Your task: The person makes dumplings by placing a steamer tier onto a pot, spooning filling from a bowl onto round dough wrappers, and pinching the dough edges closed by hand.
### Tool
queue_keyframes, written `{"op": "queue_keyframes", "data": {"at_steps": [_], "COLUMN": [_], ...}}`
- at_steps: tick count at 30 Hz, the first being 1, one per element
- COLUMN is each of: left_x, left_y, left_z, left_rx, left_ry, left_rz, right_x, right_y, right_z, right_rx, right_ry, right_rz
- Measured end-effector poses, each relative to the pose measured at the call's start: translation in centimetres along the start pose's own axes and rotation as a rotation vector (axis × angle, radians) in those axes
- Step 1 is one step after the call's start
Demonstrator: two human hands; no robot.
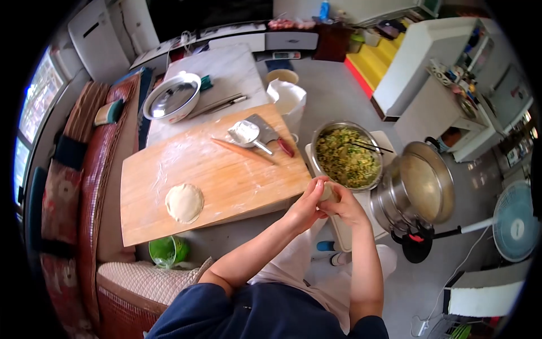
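Both of my hands are closed around a small piece of pale dough (327, 193), mostly covered by my fingers, so its exact shape is hidden. My left hand (305, 209) grips it from the left and my right hand (345, 206) from the right, beside the near right corner of the wooden board (152, 169). Just beyond them is a steel bowl (317, 164) of chopped yellow and green filling (345, 155), with dark chopsticks (370, 147) resting in it. A flat round of dough (184, 203) lies at the board's left end.
On the board are a rolling pin (243, 151), a scoop of flour (244, 133) and a cleaver with a red handle (285, 147). Behind sits a lidded bowl (172, 97). To my right stand a large steel pot (420, 181) and a fan (516, 223). A green bin (168, 251) is below the board.
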State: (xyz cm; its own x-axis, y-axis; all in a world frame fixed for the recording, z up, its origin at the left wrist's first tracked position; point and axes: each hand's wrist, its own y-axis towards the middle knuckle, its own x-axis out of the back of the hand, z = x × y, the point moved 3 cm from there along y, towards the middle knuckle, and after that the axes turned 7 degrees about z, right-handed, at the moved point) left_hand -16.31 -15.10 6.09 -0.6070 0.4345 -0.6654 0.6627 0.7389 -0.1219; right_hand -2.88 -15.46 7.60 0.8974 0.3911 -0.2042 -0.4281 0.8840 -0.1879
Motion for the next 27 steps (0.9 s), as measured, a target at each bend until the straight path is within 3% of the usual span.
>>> {"op": "queue_keyframes", "data": {"at_steps": [4, 5, 6, 8, 12, 16, 17, 20, 21, 24, 25, 27], "left_x": [7.4, 9.4, 11.0, 16.2, 24.5, 29.1, 30.0, 30.8, 30.5, 30.1, 30.1, 29.7], "left_y": [-1.9, -2.7, -3.5, -4.4, -5.9, -6.4, -6.6, -6.7, -6.8, -6.6, -6.6, -6.2], "left_z": [-1.2, -1.9, -2.9, -3.4, -3.7, -2.8, -2.4, -1.8, -2.1, -2.3, -2.2, -1.6], "left_rx": [0.075, 0.099, 0.126, 0.095, -0.02, -0.159, -0.15, -0.161, -0.187, -0.312, -0.363, -0.392], "left_ry": [0.069, 0.099, 0.127, 0.184, 0.27, 0.334, 0.365, 0.531, 0.642, 0.867, 0.923, 0.937], "left_rz": [-0.018, -0.086, -0.155, -0.312, -0.45, -0.545, -0.533, -0.511, -0.516, -0.63, -0.688, -0.744], "right_x": [-2.0, -2.7, -3.4, -4.8, -6.5, -8.1, -7.8, -5.6, -5.0, -3.5, -3.6, -4.1], "right_y": [6.3, 7.7, 9.8, 13.1, 20.9, 22.9, 22.8, 22.1, 21.3, 20.7, 20.4, 20.0], "right_z": [-4.7, -5.5, -6.3, -7.1, -12.1, -14.3, -14.4, -15.3, -15.0, -16.8, -16.8, -16.8], "right_rx": [-0.146, -0.214, -0.122, -0.193, 0.09, 0.34, 0.241, 0.235, 0.318, 0.113, 0.223, 0.243], "right_ry": [0.158, 0.24, 0.105, 0.08, -0.428, -1.167, -1.127, -0.672, -0.812, -0.569, -0.573, -0.614], "right_rz": [0.072, 0.122, 0.127, 0.116, 0.063, 0.057, 0.07, -0.079, -0.125, -0.236, -0.264, -0.282]}}
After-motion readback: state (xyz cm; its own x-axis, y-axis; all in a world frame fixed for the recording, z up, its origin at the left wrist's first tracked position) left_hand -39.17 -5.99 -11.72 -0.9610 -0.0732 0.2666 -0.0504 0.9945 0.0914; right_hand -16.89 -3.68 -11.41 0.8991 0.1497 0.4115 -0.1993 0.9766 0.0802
